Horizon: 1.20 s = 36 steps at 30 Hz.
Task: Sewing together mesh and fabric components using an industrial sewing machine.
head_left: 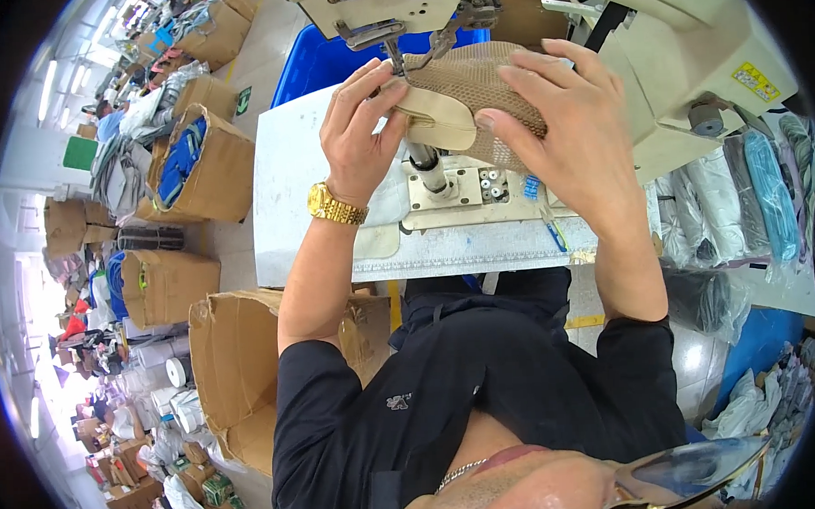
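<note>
Hand position at a post-bed sewing machine (377,13). The tan mesh piece (459,66), with a smooth cream panel (453,132) on its near side, lies over the top of the post (430,171), beside the presser foot (393,59) and above the desk (297,186). The left hand (354,135), below which a gold watch (336,205) circles the wrist, touches the work's left end with bent fingers; the right hand (578,118) spreads over the mesh, fingers parted, thumb near the panel. Whether either set of fingers grips cannot be told. Right of the post's base sits a bobbin holder (493,185); a ruler strip (480,264) follows the desk's near edge, and a pen (556,237) lies toward its near right corner. Beyond the far edge stands a blue tub (304,70); off the near left corner, an open carton (237,377).
</note>
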Tool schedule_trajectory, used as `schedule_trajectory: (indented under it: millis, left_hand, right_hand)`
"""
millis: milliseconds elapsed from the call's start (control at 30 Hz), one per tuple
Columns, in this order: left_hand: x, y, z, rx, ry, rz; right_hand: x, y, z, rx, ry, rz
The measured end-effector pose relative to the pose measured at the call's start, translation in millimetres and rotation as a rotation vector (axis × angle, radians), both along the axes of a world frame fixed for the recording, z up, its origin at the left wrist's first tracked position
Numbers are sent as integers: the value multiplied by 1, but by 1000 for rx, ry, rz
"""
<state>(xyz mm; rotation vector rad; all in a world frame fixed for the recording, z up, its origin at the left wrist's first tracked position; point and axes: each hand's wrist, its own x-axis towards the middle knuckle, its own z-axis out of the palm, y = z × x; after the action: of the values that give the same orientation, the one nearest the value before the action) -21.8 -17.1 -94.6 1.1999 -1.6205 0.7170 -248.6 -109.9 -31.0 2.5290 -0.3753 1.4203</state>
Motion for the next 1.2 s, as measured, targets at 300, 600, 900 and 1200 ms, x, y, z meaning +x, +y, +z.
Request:
schedule_trajectory:
  millis: [300, 600, 900, 1200]
  left_hand:
    - [-22, 11, 1, 15, -54, 116]
    - [-10, 12, 9, 49, -1, 42]
    - [-43, 31, 29, 300, 391, 97]
    - [-39, 35, 43, 552, 647, -14]
  right_hand:
    - [30, -19, -22, 650, 265, 298]
    - [36, -2, -40, 970, 63, 450]
    - [33, -2, -33, 1002, 98, 493]
    - [42, 22, -59, 1023, -128, 574]
